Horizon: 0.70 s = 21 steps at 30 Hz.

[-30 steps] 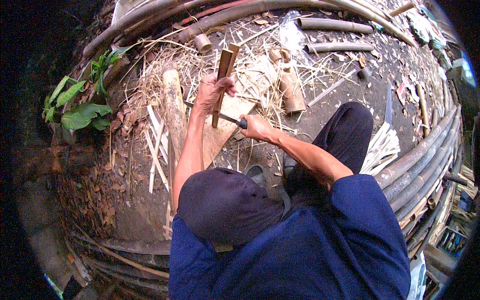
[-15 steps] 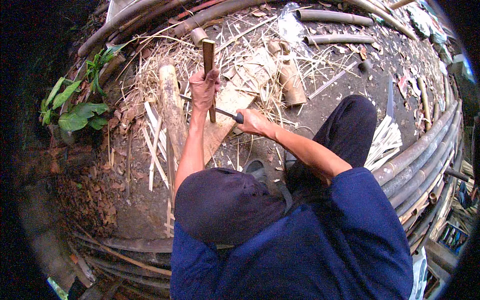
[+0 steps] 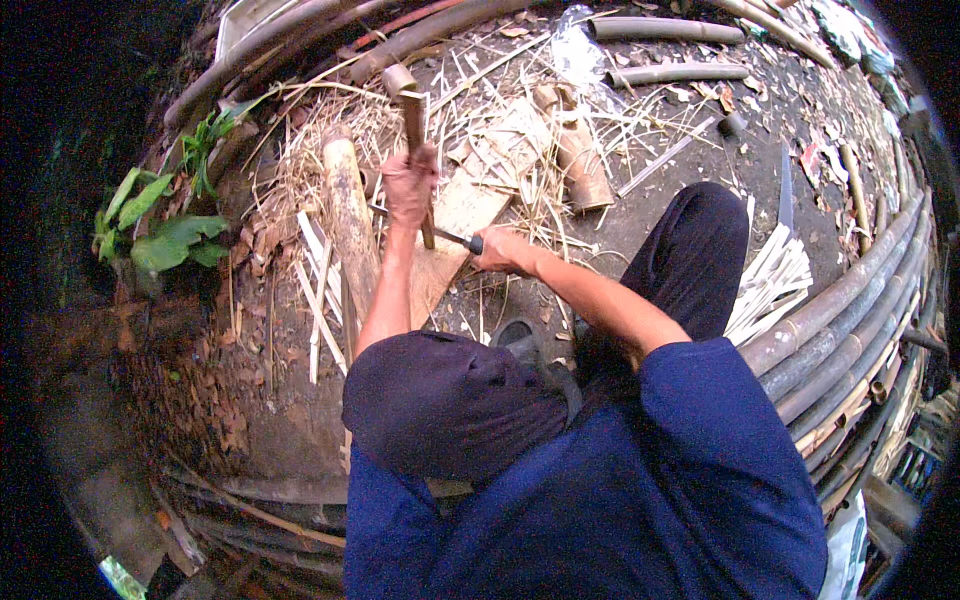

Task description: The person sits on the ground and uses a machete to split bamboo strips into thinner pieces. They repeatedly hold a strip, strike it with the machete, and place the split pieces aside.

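"So, what does the left hand (image 3: 406,190) have?"

"A brown piece of split bamboo (image 3: 414,122), with the fingers wrapped around its middle. It stands nearly upright in the view, its upper end in front of a short bamboo ring (image 3: 398,80) and its lower end over the wooden board (image 3: 435,277)."

"And the right hand (image 3: 505,250)?"

"Closed around a dark-handled knife (image 3: 474,243), just right of the bamboo's lower end. The blade (image 3: 450,236) points left, across to the bamboo."

"Does it bite in?"

"I can't tell. It meets the piece near the bottom, but the contact is too small to make out."

"What lies around the hands?"

"Left of them, a thick pale bamboo pole (image 3: 348,195). Right of the board, a brown bamboo tube (image 3: 582,170), with thin shavings (image 3: 305,152) scattered on both sides."

"Anything farther right?"

"Past the bent knee (image 3: 695,245), a bundle of pale strips (image 3: 768,285) lies on the ground, with a saw blade (image 3: 786,190) just beyond it and long bamboo poles (image 3: 830,335) curving along the edge."
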### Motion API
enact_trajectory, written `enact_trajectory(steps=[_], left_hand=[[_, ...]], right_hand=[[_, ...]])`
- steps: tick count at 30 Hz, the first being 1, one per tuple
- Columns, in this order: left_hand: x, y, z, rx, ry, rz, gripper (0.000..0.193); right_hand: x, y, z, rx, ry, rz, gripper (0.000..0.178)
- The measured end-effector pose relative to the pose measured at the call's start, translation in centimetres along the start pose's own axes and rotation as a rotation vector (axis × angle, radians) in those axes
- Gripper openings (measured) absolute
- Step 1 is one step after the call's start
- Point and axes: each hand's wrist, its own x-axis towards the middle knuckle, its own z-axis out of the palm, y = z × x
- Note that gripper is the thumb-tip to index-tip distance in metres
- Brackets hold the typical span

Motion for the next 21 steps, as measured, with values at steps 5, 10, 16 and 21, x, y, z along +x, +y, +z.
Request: enact_trajectory(steps=[5, 10, 16, 21], left_hand=[[0.8, 0.4, -0.1, 0.022, 0.018, -0.015, 0.052], [0.5, -0.5, -0.2, 0.021, -0.012, 0.036, 0.047], [0.0, 0.0, 1.3, 0.045, -0.012, -0.016, 0.044], [1.0, 0.6, -0.7, -0.127, 0.142, 0.037, 0.042]], right_hand=[[0.0, -1.4, -0.6, -0.256, 0.055, 0.032, 0.030], [0.3, -0.5, -0.2, -0.086, -0.058, 0.030, 0.033], [-0.8, -1.9, -0.8, -0.414, -0.001, -0.041, 0.031], [-0.5, 2.1, -1.0, -0.298, -0.036, -0.305, 0.044]])
